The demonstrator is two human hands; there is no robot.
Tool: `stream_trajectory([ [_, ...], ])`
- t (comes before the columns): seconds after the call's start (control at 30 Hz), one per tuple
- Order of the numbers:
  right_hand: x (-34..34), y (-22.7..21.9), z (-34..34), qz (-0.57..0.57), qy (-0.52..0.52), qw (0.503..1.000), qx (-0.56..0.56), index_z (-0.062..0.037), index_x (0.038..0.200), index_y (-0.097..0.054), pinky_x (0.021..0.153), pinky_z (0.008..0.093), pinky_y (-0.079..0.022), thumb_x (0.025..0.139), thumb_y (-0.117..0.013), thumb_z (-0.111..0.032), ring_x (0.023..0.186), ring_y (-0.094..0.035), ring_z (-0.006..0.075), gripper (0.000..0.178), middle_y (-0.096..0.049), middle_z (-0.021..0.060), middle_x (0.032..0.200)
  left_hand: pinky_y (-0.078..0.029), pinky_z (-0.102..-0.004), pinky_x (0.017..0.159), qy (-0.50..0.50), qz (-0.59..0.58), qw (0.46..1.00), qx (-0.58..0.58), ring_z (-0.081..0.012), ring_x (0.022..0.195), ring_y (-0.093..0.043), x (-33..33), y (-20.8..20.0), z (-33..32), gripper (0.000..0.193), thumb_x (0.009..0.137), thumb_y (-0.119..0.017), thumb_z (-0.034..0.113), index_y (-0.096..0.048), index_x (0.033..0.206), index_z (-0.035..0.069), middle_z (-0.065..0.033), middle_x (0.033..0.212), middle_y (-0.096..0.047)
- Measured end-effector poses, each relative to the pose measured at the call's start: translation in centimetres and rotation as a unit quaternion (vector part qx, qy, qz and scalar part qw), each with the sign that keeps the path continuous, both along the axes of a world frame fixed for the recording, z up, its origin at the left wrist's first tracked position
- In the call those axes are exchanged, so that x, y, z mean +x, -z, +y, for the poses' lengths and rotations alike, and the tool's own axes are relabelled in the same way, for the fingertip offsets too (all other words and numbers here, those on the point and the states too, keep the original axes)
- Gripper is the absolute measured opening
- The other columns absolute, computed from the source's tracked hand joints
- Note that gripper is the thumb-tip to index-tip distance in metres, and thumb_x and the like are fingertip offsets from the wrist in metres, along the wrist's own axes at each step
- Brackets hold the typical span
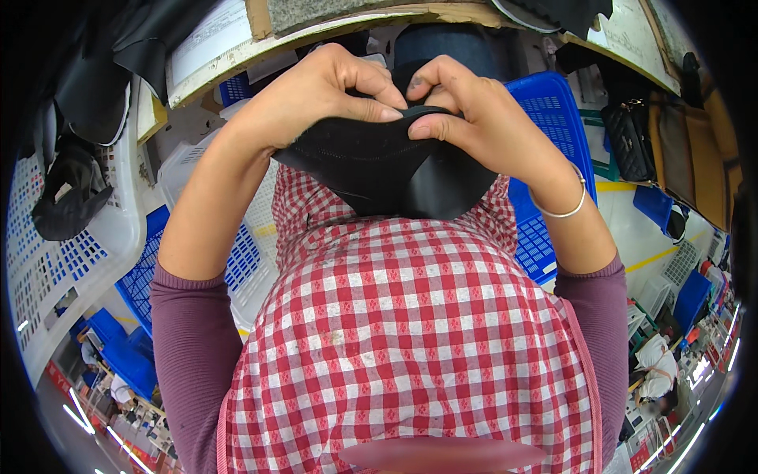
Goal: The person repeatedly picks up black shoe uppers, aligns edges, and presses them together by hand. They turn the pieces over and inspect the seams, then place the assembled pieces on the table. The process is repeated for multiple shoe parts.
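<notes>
A black, smooth leather-like piece (387, 170) with a line of stitching, which looks like a shoe upper, is held up in front of my apron. My left hand (335, 88) pinches its top edge between thumb and curled fingers. Close beside it, my right hand (462, 103) grips the same edge, thumb on the near face and fingers behind. Both hands nearly meet at the middle of that folded edge. The piece hangs in a curve below them, and its far side is hidden.
A white plastic basket (118, 229) at the left has a black shoe upper (73, 193) on it. A blue crate (545, 103) stands at right, beyond my forearm. The worktable edge (229, 67) runs across the far side. A black quilted bag (629, 142) hangs far right.
</notes>
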State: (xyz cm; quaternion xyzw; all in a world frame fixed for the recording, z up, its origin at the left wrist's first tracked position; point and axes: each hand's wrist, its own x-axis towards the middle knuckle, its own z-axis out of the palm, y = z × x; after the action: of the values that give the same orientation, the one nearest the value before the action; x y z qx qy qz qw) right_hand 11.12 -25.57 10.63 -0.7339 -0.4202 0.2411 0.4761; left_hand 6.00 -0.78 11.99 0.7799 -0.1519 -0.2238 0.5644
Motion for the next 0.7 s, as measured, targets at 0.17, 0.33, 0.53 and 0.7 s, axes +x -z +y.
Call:
stream_trajectory([
  [0.17,0.2,0.2,0.7,0.037,-0.031,0.999,0.0,-0.0028,0.099,-0.068,0.06,0.0295,-0.045,0.092,-0.079,-0.023,0.063,-0.057,0.0132,0.024,-0.065,0.0076,0.07,-0.047,-0.027,0.073,0.01,-0.056,0.998,0.003,-0.0092,0.078,-0.058,-0.3,-0.1,0.6,0.013,0.09,-0.078,0.009,-0.077,0.095,-0.003,-0.002,0.085,-0.067],
  [0.33,0.0,0.3,0.2,0.136,-0.011,0.991,-0.018,-0.0025,0.09,-0.069,0.059,0.0256,-0.041,0.094,-0.079,-0.02,0.065,-0.048,0.0045,0.021,-0.058,-0.0022,0.068,-0.051,-0.0258,0.079,-0.027,0.082,0.996,-0.024,-0.0086,0.082,-0.064,-0.3,-0.5,2.0,0.017,0.092,-0.078,0.017,-0.077,0.102,0.003,0.0001,0.089,-0.07],
  [0.53,0.5,1.0,0.0,0.182,-0.03,0.983,-0.014,-0.0016,0.092,-0.07,0.065,0.0238,-0.045,0.094,-0.078,-0.019,0.07,-0.053,0.0047,0.019,-0.061,-0.0031,0.072,-0.054,-0.023,0.081,-0.022,0.064,0.996,-0.055,-0.0084,0.087,-0.068,-0.5,-0.2,2.5,0.016,0.09,-0.077,0.008,-0.075,0.104,0.002,-0.0008,0.093,-0.073],
  [0.7,1.3,1.3,0.6,0.203,-0.094,0.975,0.005,-0.0018,0.108,-0.076,0.077,0.0262,-0.05,0.092,-0.08,-0.023,0.078,-0.061,0.0079,0.027,-0.07,0.0001,0.081,-0.055,-0.0227,0.079,-0.005,0.006,0.999,-0.043,-0.0081,0.085,-0.069,-0.4,-0.5,1.8,0.015,0.088,-0.077,0.004,-0.076,0.103,0.001,-0.0015,0.094,-0.074],
])
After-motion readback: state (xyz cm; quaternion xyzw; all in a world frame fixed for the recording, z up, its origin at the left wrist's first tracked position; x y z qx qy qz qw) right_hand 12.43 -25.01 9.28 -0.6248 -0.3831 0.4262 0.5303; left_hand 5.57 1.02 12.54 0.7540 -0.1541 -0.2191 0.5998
